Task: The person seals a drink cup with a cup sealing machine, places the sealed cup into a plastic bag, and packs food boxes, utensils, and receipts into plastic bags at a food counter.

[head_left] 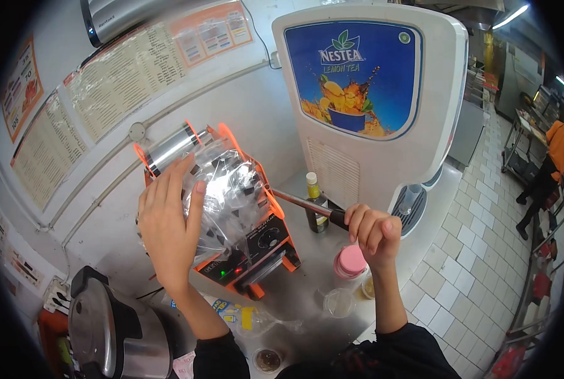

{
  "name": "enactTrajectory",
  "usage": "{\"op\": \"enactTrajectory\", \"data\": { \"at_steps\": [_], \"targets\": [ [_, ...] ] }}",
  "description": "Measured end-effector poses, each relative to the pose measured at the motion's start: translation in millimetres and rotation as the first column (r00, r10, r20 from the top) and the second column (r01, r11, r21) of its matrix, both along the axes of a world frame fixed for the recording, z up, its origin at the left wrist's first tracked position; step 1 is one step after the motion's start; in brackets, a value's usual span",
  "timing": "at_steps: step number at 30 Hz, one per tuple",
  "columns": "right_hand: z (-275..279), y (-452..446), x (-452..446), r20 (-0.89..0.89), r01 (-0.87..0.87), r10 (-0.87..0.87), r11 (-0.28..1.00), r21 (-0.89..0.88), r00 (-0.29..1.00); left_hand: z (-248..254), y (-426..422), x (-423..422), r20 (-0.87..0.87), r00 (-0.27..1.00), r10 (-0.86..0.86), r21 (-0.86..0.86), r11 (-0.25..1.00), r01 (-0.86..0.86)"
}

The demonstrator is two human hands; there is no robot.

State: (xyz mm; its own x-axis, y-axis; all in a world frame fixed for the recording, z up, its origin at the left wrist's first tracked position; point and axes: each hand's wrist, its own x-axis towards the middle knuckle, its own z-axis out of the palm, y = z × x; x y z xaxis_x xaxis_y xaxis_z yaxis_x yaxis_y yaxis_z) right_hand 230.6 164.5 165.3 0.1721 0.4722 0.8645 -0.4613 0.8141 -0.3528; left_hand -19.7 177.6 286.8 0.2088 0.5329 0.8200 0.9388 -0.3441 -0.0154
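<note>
An orange and black cup sealing machine [272,237] stands on the metal counter, with green and red lights lit on its front. My left hand [168,224] lies with fingers stretched out against the left side of its roll of clear printed film [225,196]. Reaching out from the machine's right side is a metal lever [302,202] with a black grip. Curled fingers of my right hand [375,234] hold the end of that grip. Whether a cup sits inside the machine is hidden by the film and my left arm.
A Nestea dispenser [370,164] stands behind. Close by are a dark bottle with a yellow cap [317,208], a pink-lidded container [350,262], a clear cup [339,302], a plastic bag [247,316], and a large cooker [124,331]. A person in orange [556,148] stands far right.
</note>
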Motion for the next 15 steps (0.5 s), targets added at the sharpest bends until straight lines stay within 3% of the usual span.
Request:
{"op": "enactTrajectory", "data": {
  "at_steps": [5, 7, 15],
  "targets": [
    [5.5, -1.0, -4.5, 0.044, 0.036, -0.037, 0.999, 0.014, 0.998, -0.8, -0.2, 0.0, 0.009, 1.000, -0.005, 0.021, 1.000, 0.004],
    [8.7, -1.5, -15.8, -0.116, 0.077, -0.084, 0.995, -0.067, 0.990, -1.5, -0.9, -0.2, 0.020, 1.000, -0.015, 0.021, 1.000, 0.015],
    [12.9, 0.5, -21.2, -0.147, 0.146, -0.156, 0.986, -0.075, 0.977, -0.8, -2.3, 0.1, 0.020, 1.000, -0.006, 0.032, 0.999, 0.005]
  ]
}}
